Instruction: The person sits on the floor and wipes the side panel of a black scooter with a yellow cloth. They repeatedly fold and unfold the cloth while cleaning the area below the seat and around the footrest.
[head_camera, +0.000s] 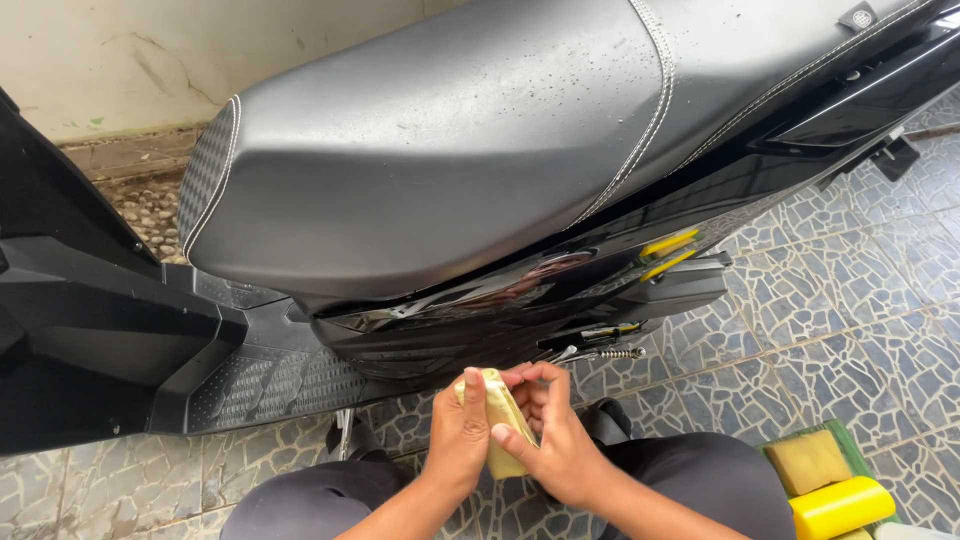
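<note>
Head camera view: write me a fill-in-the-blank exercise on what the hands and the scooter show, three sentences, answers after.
1. Both hands, the left hand and the right hand, hold a folded cloth whose colour is ____.
2. The scooter seat above the hands is black with stitching of the colour ____.
3. The floor under the scooter is paved with stone-patterned ____.

Missing words: yellow; white; tiles
</note>
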